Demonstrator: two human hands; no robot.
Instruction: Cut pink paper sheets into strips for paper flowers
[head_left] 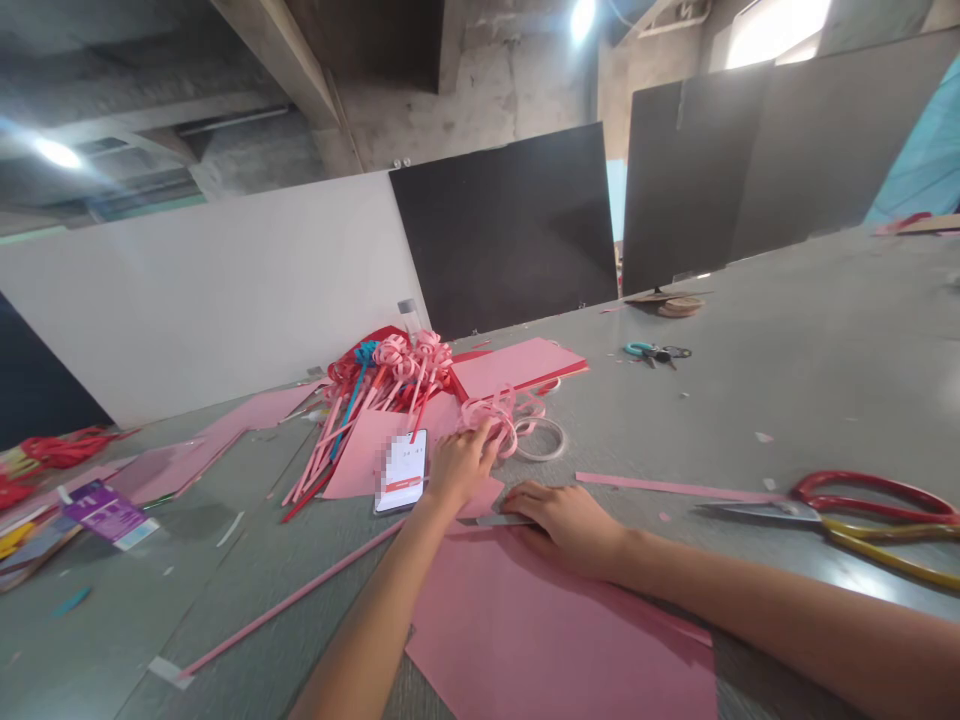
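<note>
Bare L hand (463,462) is back-up, fingers fwd & a bit bent, grip unclear; its bare L forearm (394,615) runs up from the bottom edge. Bare R hand (566,522) is low, palm down, fingers pointing L, near the L wrist, w/ bare R forearm (735,595) slanting in from lower R.

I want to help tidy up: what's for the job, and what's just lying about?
Probably for the job:
pink sheet
grey strip at the right hand
pink curls by the left hand
maybe the large scissors

Probably just lying about:
phone
purple packet
teal-handled tool
</note>
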